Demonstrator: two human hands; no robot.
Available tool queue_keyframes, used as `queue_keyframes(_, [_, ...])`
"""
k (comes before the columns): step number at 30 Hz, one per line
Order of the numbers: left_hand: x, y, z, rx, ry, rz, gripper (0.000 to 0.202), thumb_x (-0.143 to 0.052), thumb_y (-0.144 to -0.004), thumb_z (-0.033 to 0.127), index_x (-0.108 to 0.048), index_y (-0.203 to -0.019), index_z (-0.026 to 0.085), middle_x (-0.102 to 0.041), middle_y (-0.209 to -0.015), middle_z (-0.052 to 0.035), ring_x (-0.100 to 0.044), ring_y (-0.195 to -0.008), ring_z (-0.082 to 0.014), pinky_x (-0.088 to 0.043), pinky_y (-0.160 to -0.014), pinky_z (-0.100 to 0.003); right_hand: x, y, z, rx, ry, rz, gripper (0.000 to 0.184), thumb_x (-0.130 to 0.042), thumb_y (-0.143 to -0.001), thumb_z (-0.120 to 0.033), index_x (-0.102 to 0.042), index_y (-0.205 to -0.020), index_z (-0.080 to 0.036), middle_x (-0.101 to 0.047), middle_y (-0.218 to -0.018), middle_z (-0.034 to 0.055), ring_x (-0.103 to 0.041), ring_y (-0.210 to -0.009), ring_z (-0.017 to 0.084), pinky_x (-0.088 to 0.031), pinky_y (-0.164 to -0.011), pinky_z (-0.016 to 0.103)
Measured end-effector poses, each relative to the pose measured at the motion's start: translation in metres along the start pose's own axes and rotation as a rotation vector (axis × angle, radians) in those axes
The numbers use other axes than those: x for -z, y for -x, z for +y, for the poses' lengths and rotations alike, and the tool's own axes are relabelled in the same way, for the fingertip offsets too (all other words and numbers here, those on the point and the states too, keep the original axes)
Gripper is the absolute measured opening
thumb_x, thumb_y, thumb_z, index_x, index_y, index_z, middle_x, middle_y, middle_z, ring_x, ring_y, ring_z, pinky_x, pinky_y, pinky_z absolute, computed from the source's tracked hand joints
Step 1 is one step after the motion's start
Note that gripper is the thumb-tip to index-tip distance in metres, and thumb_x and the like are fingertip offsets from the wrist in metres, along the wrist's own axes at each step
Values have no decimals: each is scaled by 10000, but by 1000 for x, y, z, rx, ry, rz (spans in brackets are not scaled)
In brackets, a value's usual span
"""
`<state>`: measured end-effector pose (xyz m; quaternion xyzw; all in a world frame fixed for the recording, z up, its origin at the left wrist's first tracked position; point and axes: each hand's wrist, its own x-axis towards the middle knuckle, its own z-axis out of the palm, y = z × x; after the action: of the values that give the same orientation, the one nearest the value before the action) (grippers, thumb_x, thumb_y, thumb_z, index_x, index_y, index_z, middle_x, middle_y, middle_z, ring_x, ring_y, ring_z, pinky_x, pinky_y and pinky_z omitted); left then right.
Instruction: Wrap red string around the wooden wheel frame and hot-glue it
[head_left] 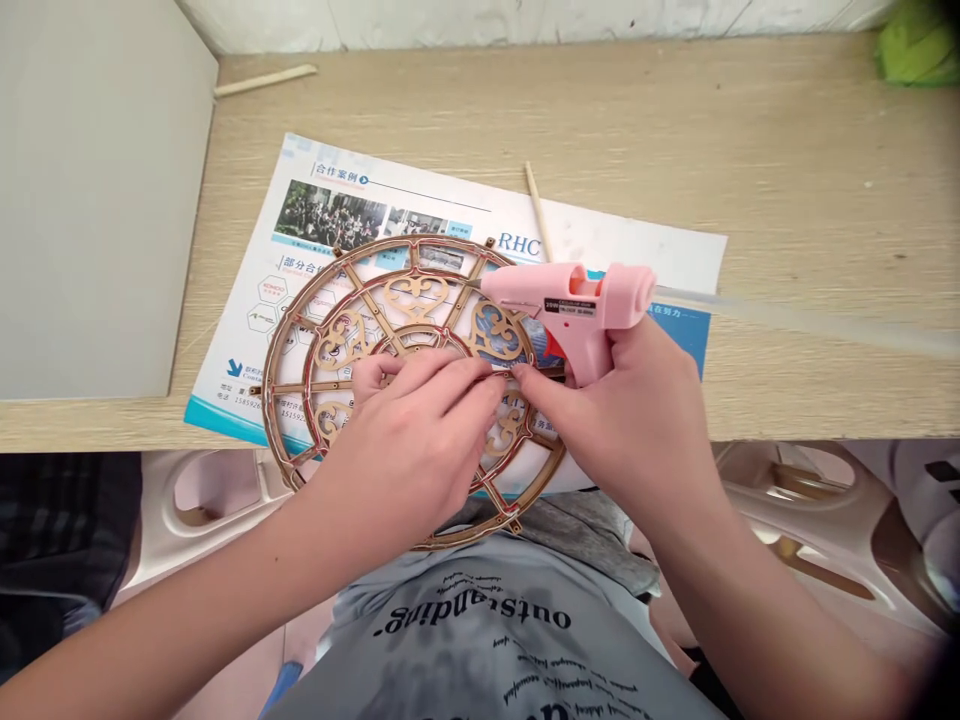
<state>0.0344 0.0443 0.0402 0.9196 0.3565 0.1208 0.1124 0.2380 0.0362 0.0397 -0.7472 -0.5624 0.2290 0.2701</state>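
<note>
A round openwork wheel of brown wooden rings and spokes, with curly heart-shaped inserts, lies over a printed leaflet, its near edge jutting past the table's front. My left hand is closed on the wheel right of its hub, fingertips pressed together at a spoke. My right hand is wrapped round the handle of a pink hot glue gun. The gun's nozzle points left, over the wheel's upper right. A translucent glue stick sticks out of its back. My right thumb tip touches the wheel near my left fingertips.
Under the wheel is the blue and white leaflet on the wooden table. One thin wooden stick lies on it, another at the back left. A grey panel covers the left; something green sits far right.
</note>
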Motion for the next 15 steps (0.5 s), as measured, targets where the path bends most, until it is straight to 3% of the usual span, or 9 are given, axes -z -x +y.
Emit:
queue_keyframes(9, [1, -4, -1, -68, -135, 37, 329, -566, -1026, 97, -735, -1305, 149, -799, -1300, -39, -683, -1191, -228, -375, -940, -467, -7, 3, 1, 95, 20, 29, 212, -774, -823, -266, -584, -911, -236, -630, -717, 24, -619, -666, 233, -498, -668, 383])
queue_keyframes(15, [-1, -3, 8, -61, -300, 39, 360, -523, -1027, 92, -719, -1328, 118, -789, -1269, -46, -675, -1176, -235, -382, -967, -489, -3, 5, 4, 122, 2, 28, 207, -754, -839, -278, -674, -1022, -224, -672, -746, 39, -611, -632, 226, -476, -622, 364])
